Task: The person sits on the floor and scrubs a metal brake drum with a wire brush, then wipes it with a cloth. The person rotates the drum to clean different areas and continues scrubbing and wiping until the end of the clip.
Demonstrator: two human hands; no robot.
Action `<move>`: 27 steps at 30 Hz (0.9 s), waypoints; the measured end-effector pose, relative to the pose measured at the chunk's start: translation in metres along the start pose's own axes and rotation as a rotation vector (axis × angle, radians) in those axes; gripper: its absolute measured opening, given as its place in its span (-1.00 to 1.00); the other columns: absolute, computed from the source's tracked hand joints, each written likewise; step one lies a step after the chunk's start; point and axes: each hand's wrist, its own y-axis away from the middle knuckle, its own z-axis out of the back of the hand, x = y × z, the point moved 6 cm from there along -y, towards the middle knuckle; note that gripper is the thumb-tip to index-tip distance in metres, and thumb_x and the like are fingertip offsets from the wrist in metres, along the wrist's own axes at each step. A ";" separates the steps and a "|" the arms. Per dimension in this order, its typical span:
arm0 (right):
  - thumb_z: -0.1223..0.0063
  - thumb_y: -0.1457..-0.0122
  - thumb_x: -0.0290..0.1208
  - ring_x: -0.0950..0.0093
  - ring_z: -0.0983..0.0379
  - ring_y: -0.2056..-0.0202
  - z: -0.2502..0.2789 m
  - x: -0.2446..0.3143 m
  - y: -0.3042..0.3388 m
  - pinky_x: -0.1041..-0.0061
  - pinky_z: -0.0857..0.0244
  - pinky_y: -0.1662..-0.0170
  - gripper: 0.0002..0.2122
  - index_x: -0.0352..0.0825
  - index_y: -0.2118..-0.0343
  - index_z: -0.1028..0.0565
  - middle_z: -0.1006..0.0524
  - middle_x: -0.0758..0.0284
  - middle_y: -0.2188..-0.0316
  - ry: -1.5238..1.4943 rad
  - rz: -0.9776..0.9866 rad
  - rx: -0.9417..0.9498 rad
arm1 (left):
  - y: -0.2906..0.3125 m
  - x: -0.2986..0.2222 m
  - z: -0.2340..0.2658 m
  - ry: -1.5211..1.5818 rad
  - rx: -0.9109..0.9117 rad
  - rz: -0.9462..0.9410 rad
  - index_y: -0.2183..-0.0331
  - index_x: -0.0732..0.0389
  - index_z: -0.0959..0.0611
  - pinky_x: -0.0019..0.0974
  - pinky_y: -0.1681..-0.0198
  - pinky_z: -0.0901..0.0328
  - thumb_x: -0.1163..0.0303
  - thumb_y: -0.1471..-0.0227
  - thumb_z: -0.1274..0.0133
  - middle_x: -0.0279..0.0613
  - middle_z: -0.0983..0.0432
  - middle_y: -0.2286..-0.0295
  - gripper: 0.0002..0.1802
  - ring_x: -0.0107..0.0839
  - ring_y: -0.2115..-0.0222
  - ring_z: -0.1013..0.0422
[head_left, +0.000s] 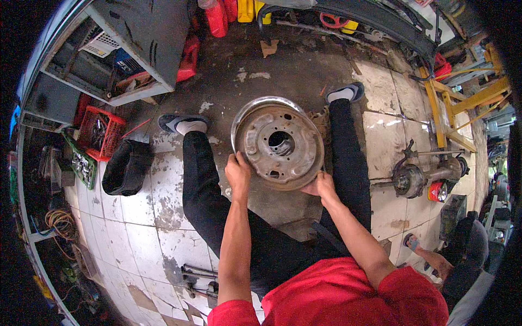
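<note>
Between my legs is a worn, grey-brown metal brake drum point(283, 146), round, with a dark central hole, a ring of small bolt holes and a shiny band along its upper left rim. My left hand point(237, 175) grips its lower left edge, thumb up at the rim and fingers curled partly out of sight. On the lower right edge, my right hand point(322, 187) is closed, its fingertips tucked under the rim. Whether the drum rests on the floor or is held off it, I cannot tell.
A grey metal cabinet point(138, 38), a red crate point(100, 133), a green tray point(82, 165) and dark cloth point(128, 168) stand or lie left. Rightward are an axle part point(427, 176), a yellow stand point(443, 108) and another person's hand point(411, 242). Metal tools point(198, 277) lie lower left.
</note>
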 end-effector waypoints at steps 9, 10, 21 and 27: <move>0.27 -0.35 -0.21 0.03 -0.45 0.06 -0.008 0.058 0.046 0.17 -0.29 0.04 -0.62 -0.41 0.11 -0.51 -0.55 0.01 0.12 0.268 0.070 -0.009 | -0.020 0.007 0.002 -0.032 -0.126 -0.109 0.35 0.37 -0.61 0.11 0.27 -0.34 0.23 -0.22 0.07 0.27 -0.55 0.40 -0.64 0.25 0.33 -0.47; 0.26 -0.34 -0.20 0.03 -0.45 0.06 -0.008 0.056 0.044 0.18 -0.30 0.03 -0.62 -0.40 0.12 -0.52 -0.55 0.01 0.12 0.272 0.078 0.008 | -0.019 0.009 0.003 -0.024 -0.164 -0.126 0.33 0.36 -0.62 0.09 0.25 -0.35 0.24 -0.21 0.06 0.25 -0.57 0.39 -0.65 0.23 0.32 -0.48; 0.33 -0.39 -0.27 0.35 -0.46 0.06 0.009 0.074 0.044 0.36 -0.28 -0.04 -0.62 -0.40 0.08 -0.54 -0.56 0.17 0.09 0.492 0.144 0.497 | -0.016 -0.001 0.017 -0.205 0.048 -0.111 0.04 0.34 -0.54 0.02 0.14 -0.38 0.27 -0.16 0.04 0.19 -0.55 0.19 -0.59 0.13 0.22 -0.50; 0.26 -0.40 -0.20 0.45 -0.47 0.10 0.036 0.089 0.033 0.42 -0.32 0.02 -0.63 -0.39 -0.01 -0.46 -0.54 0.26 0.10 -0.149 0.051 0.191 | -0.003 0.045 -0.023 -0.173 0.306 0.131 -0.15 0.47 -0.28 0.05 0.04 -0.33 0.16 -0.13 0.01 0.41 -0.49 0.17 -0.29 0.23 0.12 -0.44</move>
